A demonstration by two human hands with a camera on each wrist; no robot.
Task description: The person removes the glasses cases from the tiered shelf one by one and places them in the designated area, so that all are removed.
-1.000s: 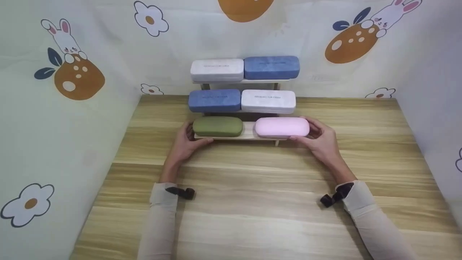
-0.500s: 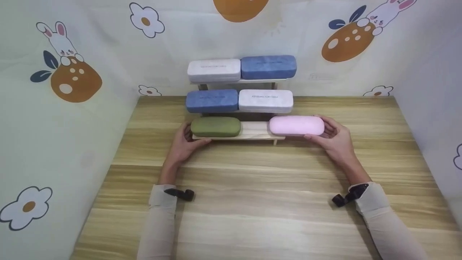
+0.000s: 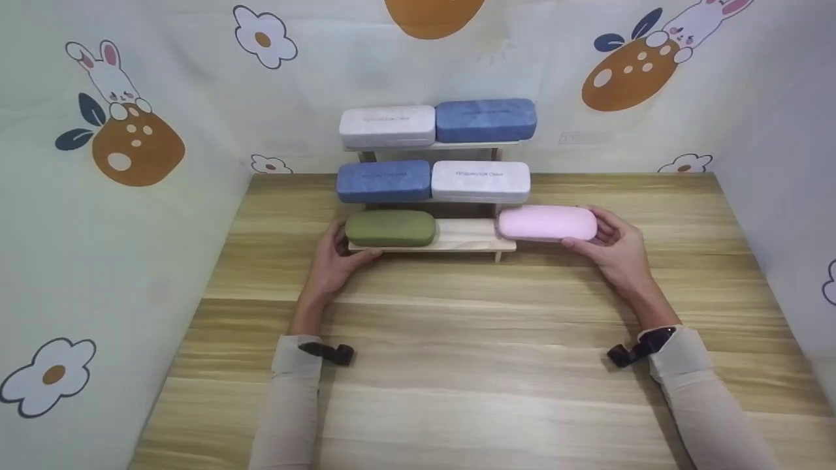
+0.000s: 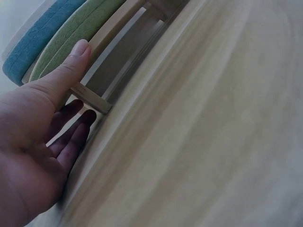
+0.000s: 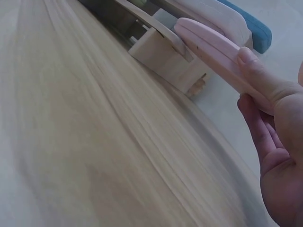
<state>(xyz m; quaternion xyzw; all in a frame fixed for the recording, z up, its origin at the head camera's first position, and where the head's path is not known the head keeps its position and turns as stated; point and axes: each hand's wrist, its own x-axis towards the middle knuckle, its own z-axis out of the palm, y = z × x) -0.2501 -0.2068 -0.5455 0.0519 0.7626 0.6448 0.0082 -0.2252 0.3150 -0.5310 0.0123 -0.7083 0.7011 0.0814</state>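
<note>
My right grip [image 3: 620, 254] pinches the right end of the pink case [image 3: 547, 223], which sits right of the frame's centre, its left end over or just by the right end of the lowest shelf [image 3: 465, 234]; contact there I can't tell. With one end held, I'd do best to carry it level, thumb firm in front, clear of the white case [image 3: 481, 181] just above in the frame. My left grip [image 3: 330, 261] curves about the green case's [image 3: 390, 228] left end; whether it clasps case or shelf, I can't tell.
</note>
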